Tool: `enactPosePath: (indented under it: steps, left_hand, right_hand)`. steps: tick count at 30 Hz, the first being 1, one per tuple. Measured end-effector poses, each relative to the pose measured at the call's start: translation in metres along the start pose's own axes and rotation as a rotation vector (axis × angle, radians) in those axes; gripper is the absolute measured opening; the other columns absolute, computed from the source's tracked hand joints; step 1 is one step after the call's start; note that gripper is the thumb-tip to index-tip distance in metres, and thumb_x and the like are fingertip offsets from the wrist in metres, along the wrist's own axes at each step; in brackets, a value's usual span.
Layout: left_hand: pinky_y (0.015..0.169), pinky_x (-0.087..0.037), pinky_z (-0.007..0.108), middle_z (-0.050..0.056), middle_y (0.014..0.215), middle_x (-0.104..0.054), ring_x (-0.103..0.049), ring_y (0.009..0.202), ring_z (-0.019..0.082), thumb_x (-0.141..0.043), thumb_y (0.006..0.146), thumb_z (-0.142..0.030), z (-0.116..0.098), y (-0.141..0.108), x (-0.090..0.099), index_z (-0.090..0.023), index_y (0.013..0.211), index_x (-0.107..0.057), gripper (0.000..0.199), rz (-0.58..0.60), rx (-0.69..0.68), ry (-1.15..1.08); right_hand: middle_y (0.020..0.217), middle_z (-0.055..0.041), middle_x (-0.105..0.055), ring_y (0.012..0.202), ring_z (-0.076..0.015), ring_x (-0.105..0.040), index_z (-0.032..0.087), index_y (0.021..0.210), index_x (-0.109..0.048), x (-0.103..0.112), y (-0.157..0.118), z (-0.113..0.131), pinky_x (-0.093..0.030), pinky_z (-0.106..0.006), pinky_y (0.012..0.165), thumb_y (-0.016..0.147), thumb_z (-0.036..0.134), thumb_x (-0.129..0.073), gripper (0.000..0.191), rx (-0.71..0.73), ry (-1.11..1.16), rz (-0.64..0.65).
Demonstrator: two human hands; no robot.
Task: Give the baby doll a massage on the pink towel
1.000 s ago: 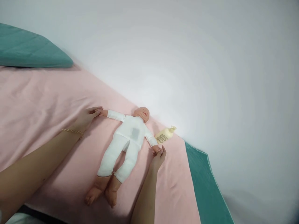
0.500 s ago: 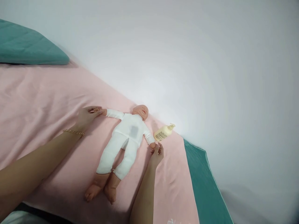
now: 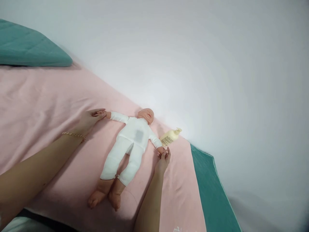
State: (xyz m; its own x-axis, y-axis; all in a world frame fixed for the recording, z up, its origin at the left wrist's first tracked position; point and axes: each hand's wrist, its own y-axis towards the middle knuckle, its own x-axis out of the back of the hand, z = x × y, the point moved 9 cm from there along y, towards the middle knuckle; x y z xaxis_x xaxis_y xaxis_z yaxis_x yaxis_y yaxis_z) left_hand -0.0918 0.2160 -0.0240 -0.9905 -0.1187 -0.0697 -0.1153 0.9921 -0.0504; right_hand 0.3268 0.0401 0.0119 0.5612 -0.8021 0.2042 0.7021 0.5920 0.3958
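Note:
A baby doll (image 3: pixel 130 138) with a white cloth body lies on its back, its arms spread to both sides and a grey patch on its belly. My left hand (image 3: pixel 90 120) is closed around the doll's hand at the left. At the right, the fingers of my right hand (image 3: pixel 163 161) pinch the doll's other hand. Both legs of the doll point toward me, its bare feet lying free. Just beyond my right hand stands a pale yellow pump bottle (image 3: pixel 170 137) with printed text on its side.
A pink sheet (image 3: pixel 60 90) with wrinkles covers the bed under the doll. Along the far side runs a white wall (image 3: pixel 193 64). A green pillow (image 3: pixel 31 45) lies at the upper left, and green fabric (image 3: pixel 212 183) shows at the right edge of the bed.
The doll's hand in my right hand has shifted slightly up and to the right. My left hand keeps its hold with hardly any movement.

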Motion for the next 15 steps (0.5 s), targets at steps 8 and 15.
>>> enactPosePath:
  steps: [8,15]
  left_hand:
    - [0.091,-0.053,0.042,0.011,0.119,-0.072,-0.067,0.112,0.026,-0.078,0.07,-0.056,-0.002,-0.002,0.001,-0.015,0.126,-0.069,0.07,-0.026,0.015,0.056]
    - [0.089,-0.052,0.047,0.015,0.124,-0.07,-0.065,0.117,0.031,-0.068,0.079,-0.058,-0.013,-0.008,-0.006,-0.014,0.127,-0.066,0.065,0.027,-0.026,0.166]
  right_hand:
    - [0.097,-0.0069,-0.065,0.072,-0.0134,-0.062,0.015,0.121,-0.055,-0.001,-0.007,-0.013,-0.055,-0.025,0.066,0.091,0.049,-0.061,0.046,-0.172,0.11,0.011]
    - [0.084,-0.0024,-0.06,0.069,-0.0127,-0.055,0.017,0.095,-0.058,0.0,-0.008,-0.011,-0.048,-0.024,0.058,0.092,0.046,-0.058,0.029,-0.214,0.107,-0.04]
